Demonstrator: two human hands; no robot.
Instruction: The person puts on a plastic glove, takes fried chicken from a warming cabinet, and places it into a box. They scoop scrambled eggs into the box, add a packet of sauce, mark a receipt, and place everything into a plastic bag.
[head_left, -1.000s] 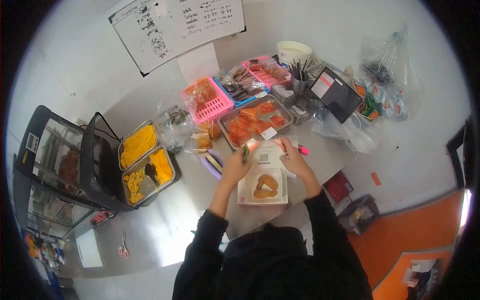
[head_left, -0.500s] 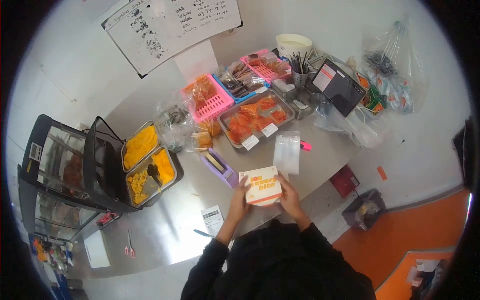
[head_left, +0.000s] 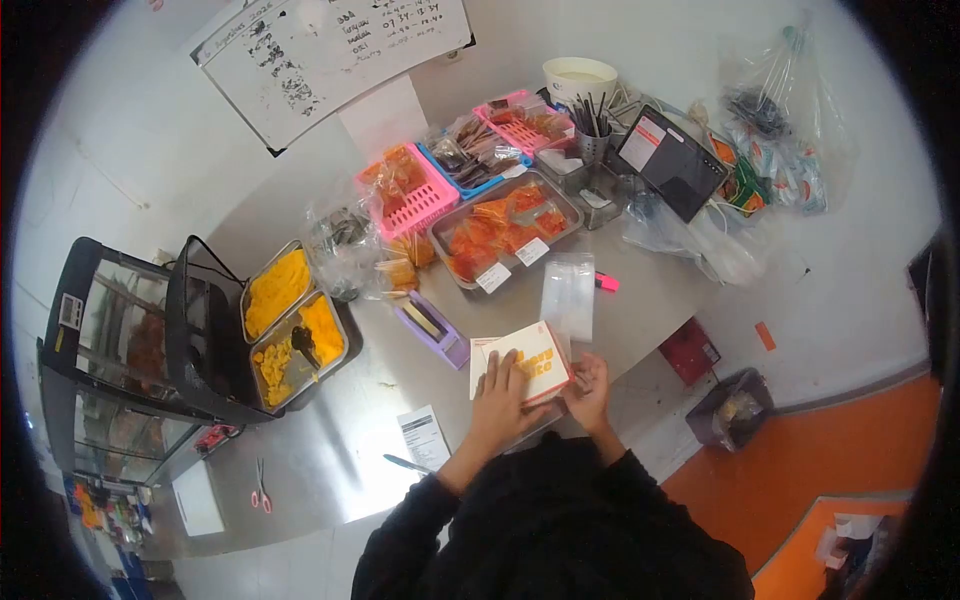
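Observation:
A white cardboard box (head_left: 541,364) with orange lettering sits near the front edge of the metal table (head_left: 340,440). My left hand (head_left: 501,400) lies over its left part, fingers spread on the top. At the box's right side is my right hand (head_left: 587,393), its fingers curled beside the edge; what they grip, if anything, is too small to tell. Another white piece shows under the box's left side. Clear plastic sleeves (head_left: 567,295) lie just behind, and a purple tape dispenser (head_left: 432,330) stands to the left.
Behind are a tray of orange packets (head_left: 508,232), pink baskets (head_left: 407,192) and a tablet (head_left: 671,161). Trays of yellow food (head_left: 276,292) stand left, beside a glass display case (head_left: 120,350). Scissors (head_left: 261,487), a printed slip (head_left: 423,438) and a pen (head_left: 408,464) lie nearer.
My left hand has moved from the box's left side onto its top. The box has turned and tilted, and my right hand has shifted slightly right along its edge.

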